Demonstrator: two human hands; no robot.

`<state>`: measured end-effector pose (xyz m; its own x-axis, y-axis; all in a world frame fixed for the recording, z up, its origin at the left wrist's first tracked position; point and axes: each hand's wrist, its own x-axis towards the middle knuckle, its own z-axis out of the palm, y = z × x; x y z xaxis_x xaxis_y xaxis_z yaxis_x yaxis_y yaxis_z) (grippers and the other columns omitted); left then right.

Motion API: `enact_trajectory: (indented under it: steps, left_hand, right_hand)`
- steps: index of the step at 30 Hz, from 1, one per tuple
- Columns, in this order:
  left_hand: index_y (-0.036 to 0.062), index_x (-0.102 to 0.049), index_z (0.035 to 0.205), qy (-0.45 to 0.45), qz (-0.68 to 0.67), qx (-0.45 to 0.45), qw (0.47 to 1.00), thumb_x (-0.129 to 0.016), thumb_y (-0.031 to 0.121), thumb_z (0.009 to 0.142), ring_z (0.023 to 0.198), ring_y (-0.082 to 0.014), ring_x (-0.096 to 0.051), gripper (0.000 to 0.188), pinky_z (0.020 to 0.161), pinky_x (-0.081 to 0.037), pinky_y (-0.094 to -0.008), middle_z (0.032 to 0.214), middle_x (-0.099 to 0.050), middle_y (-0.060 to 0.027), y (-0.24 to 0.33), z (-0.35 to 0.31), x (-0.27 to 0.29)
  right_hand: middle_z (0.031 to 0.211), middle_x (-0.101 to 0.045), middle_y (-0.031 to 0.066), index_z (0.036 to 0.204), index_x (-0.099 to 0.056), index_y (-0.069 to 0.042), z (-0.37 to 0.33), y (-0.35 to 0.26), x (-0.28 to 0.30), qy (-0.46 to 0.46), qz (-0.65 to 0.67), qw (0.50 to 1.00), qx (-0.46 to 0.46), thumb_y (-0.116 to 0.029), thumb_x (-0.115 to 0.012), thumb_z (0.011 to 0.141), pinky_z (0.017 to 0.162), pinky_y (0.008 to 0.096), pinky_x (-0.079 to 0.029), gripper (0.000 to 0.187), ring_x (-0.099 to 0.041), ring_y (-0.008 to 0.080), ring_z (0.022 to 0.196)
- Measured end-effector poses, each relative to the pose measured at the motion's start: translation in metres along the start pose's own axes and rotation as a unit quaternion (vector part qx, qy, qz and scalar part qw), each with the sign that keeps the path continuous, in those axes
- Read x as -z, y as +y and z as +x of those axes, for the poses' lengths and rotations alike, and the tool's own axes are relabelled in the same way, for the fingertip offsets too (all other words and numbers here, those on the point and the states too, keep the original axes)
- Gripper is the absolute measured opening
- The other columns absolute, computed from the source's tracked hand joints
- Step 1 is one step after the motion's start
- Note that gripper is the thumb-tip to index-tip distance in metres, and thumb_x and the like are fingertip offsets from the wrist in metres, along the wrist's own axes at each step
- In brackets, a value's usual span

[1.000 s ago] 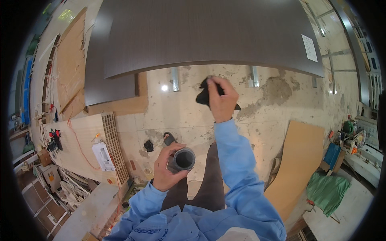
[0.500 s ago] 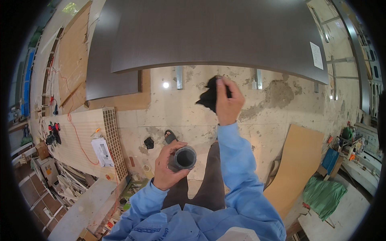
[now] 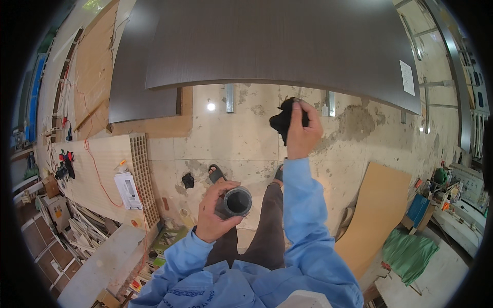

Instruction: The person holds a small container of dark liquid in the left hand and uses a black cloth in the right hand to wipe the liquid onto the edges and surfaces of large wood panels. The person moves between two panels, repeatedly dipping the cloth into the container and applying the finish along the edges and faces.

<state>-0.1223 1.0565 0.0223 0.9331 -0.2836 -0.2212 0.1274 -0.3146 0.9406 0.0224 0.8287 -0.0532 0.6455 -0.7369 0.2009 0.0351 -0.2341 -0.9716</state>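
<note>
My left hand (image 3: 214,214) is wrapped round a dark grey round container (image 3: 238,201), held upright in front of my legs with its open top facing me. Its inside looks dark, and I cannot make out what it contains. Farther forward, my right hand (image 3: 303,131) pinches a crumpled black cloth (image 3: 285,119) between thumb and fingers. The cloth hangs off to the left of that hand, close to the near edge of a large dark brown panel (image 3: 277,46). A gap of floor shows between cloth and panel edge in this view; whether they touch I cannot tell.
Beneath and left of the top panel lies another dark panel (image 3: 141,102). A pale ribbed board (image 3: 97,179) with papers (image 3: 127,191) stands at left. Rightward are a curved brown sheet (image 3: 377,215) and a green cover (image 3: 408,254). A black crumpled thing (image 3: 188,180) lies on the floor.
My right hand has shifted a little to the right with the black cloth, which now hangs in a different shape. The left hand and its container stay nearly in place.
</note>
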Motion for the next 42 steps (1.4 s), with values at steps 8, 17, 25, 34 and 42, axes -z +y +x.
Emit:
enact_trajectory:
  steps: [8, 17, 25, 34, 42]
  left_hand:
    - [0.001, -0.061, 0.132, 0.01, 0.006, 0.008, 1.0, -0.089, 0.005, 0.071, 0.125, -0.0261, -0.066, 0.067, 0.109, -0.052, -0.0402, 0.134, -0.067, -0.0157, -0.001, 0.0, 0.01]
    - [0.0016, -0.061, 0.13, 0.02, -0.002, 0.013, 1.0, -0.088, 0.005, 0.071, 0.124, -0.0256, -0.066, 0.065, 0.108, -0.052, -0.0401, 0.133, -0.067, -0.0156, -0.005, -0.002, 0.015]
    - [0.0016, -0.062, 0.13, 0.031, -0.005, 0.02, 0.999, -0.089, 0.005, 0.071, 0.125, -0.026, -0.066, 0.065, 0.109, -0.052, -0.0399, 0.133, -0.067, -0.0154, -0.006, -0.003, 0.021]
    - [0.0019, -0.061, 0.13, 0.039, -0.019, 0.014, 0.999, -0.089, 0.005, 0.071, 0.125, -0.026, -0.066, 0.065, 0.109, -0.052, -0.0401, 0.133, -0.068, -0.0157, -0.007, -0.004, 0.022]
    - [0.0018, -0.061, 0.131, 0.042, -0.004, 0.021, 0.999, -0.089, 0.005, 0.072, 0.124, -0.0253, -0.067, 0.065, 0.11, -0.051, -0.0393, 0.134, -0.068, -0.0145, -0.008, -0.006, 0.029]
  right_hand:
    - [0.096, -0.077, 0.0129, 0.102, -0.076, -0.001, -0.002, -0.006, -0.012, -0.091, -0.019, 0.995, 0.033, -0.004, -0.079, 0.092, 0.083, 0.0329, -0.057, 0.011, -0.074, 0.023, 0.088]
    - [0.094, -0.076, 0.0119, 0.099, -0.077, 0.0, -0.01, -0.009, -0.019, -0.146, -0.028, 0.987, 0.054, -0.005, -0.079, 0.093, 0.08, 0.0327, -0.056, 0.008, -0.074, 0.0232, 0.086]
    - [0.095, -0.078, 0.0099, 0.1, -0.078, -0.002, 0.002, -0.005, -0.009, -0.056, -0.027, 0.998, -0.011, -0.006, -0.078, 0.094, 0.083, 0.0324, -0.057, 0.008, -0.073, 0.0195, 0.09]
    - [0.098, -0.078, 0.0109, 0.102, -0.078, 0.0, -0.014, -0.005, -0.016, -0.055, -0.013, 0.998, -0.011, -0.006, -0.078, 0.095, 0.085, 0.0322, -0.056, 0.009, -0.072, 0.0182, 0.091]
    - [0.097, -0.078, 0.0088, 0.104, -0.077, 0.0, -0.037, -0.017, -0.041, -0.191, -0.002, 0.981, 0.027, -0.008, -0.078, 0.096, 0.087, 0.0301, -0.055, 0.012, -0.072, 0.0163, 0.092]
